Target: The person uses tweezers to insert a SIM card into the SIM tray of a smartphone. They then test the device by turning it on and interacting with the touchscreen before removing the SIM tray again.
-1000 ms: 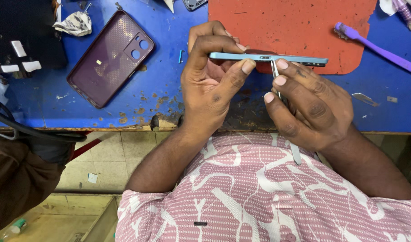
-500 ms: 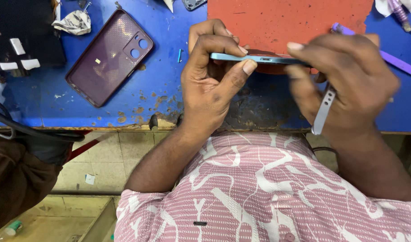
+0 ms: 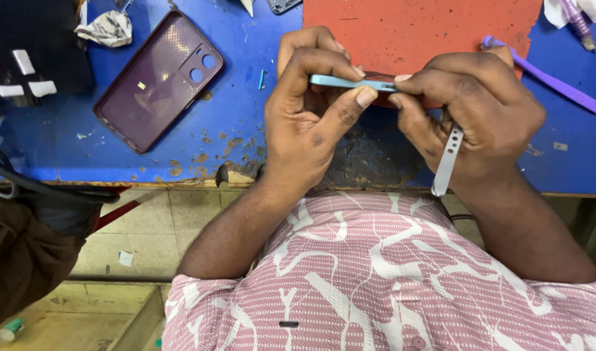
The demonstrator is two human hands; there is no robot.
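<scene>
My left hand [image 3: 311, 114] grips a thin light-blue phone [image 3: 350, 82] edge-on above the blue workbench [image 3: 246, 130]. My right hand [image 3: 470, 110] covers the phone's right half, fingertips pressed on its edge. The same hand also holds grey metal tweezers [image 3: 446, 162] with holes in the handle, pointing down toward my chest. Both hands hover over the near edge of an orange-red mat [image 3: 428, 29].
A maroon phone case [image 3: 158, 78] lies camera-hole up at left. A purple brush [image 3: 551, 81] lies at right, a crumpled cloth [image 3: 109, 29] at the back left, a small blue part [image 3: 261, 79] beside the case. Another person's dark sleeve [image 3: 18, 260] shows at lower left.
My right hand has slid up over the phone's right end. The tweezers swung from touching the phone's edge to hanging down out of the palm. The left hand kept still.
</scene>
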